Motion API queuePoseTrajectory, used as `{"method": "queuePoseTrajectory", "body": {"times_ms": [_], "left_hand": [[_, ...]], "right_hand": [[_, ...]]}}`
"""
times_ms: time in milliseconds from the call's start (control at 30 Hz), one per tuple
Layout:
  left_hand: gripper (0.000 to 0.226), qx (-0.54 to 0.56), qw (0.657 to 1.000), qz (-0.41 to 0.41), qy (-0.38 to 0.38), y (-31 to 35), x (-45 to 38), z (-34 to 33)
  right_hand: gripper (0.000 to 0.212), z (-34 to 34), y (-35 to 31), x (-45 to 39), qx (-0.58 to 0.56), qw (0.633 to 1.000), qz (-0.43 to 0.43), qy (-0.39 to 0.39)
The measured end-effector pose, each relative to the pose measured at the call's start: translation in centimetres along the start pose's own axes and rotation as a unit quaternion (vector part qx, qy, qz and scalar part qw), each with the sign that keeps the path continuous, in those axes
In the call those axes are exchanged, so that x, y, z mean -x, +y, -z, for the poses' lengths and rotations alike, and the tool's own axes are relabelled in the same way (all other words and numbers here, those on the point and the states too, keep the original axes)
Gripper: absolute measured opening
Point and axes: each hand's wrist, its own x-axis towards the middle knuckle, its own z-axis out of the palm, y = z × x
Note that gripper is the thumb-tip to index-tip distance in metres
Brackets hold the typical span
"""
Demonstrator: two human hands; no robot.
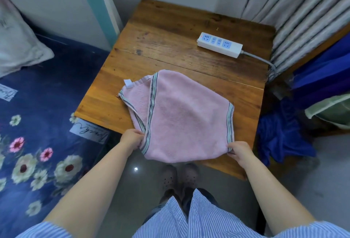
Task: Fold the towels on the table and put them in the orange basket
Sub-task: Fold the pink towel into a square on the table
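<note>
1. Both hands are gripping the near edge of a pink towel (181,116): my left hand (131,139) is pinching the near-left corner, where the striped border folds over, and my right hand (239,151) is pinching the near-right corner with curled fingers.
2. I am seeing the towel lying partly folded on the wooden table (170,39), its near edge hanging just past the table's front edge between my two hands.
3. One layer is lying doubled over another, so a striped border is running diagonally across the left part, and a small white tag (128,83) is sticking out at the far-left corner.
4. I am also looking at a white power strip (219,44) resting on the far right of the table, well apart from the towel, with its grey cable trailing off the right side.
5. To the left, a dark blue flowered bedspread (37,124) is lying beside the table with a pale pillow (17,42) on it.
6. To the right, striped curtains (303,10) are hanging and blue cloth (280,135) is lying crumpled on the floor.
7. I am not finding the orange basket in this view.
</note>
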Motion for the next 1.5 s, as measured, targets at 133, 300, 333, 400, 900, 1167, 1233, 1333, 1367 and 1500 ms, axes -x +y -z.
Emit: {"method": "queuePoseTrajectory", "body": {"times_ms": [133, 300, 333, 400, 900, 1167, 1233, 1333, 1367, 1500], "left_hand": [[0.018, -0.013, 1.000, -0.004, 0.007, 0.1, -0.1, -0.8], [0.026, -0.100, 0.993, -0.047, 0.049, 0.4, 0.3, -1.6], [0.026, -0.102, 0.992, -0.050, 0.062, 0.7, 0.3, -1.7], [0.026, -0.091, 0.992, -0.055, 0.075, 1.6, 0.3, -1.4], [0.040, 0.328, 0.896, -0.299, 0.017, 27.2, 6.8, 12.1], [0.038, 0.420, 0.783, -0.454, 0.069, 37.2, 13.0, 22.7], [0.037, 0.393, 0.793, -0.460, 0.077, 37.1, 11.9, 23.6], [0.033, 0.348, 0.841, -0.410, 0.058, 35.7, 7.9, 24.2], [0.031, 0.322, 0.866, -0.379, 0.055, 34.7, 5.9, 24.0], [0.024, 0.142, 0.942, -0.296, 0.061, 31.7, 1.1, 22.1]], "right_hand": [[0.026, -0.1, -0.6, 0.5, 0.036, 0.998, 0.048, -0.006], [0.018, -0.3, -1.9, 0.8, 0.115, 0.982, 0.152, 0.008], [0.014, -0.4, -2.0, 0.8, 0.144, 0.974, 0.172, 0.026], [0.019, -0.4, -2.7, 0.8, 0.217, 0.951, 0.214, 0.061], [0.025, -5.2, -30.4, 14.2, 0.120, 0.818, 0.551, 0.118], [0.022, -5.1, -41.4, 25.0, 0.042, 0.735, 0.632, 0.241], [0.024, -5.7, -41.2, 25.5, 0.052, 0.731, 0.628, 0.260], [0.030, -7.3, -39.8, 23.4, 0.059, 0.750, 0.605, 0.261], [0.031, -8.2, -38.4, 22.1, 0.070, 0.762, 0.589, 0.262], [0.030, -10.3, -34.3, 17.6, 0.134, 0.819, 0.501, 0.246]]}}
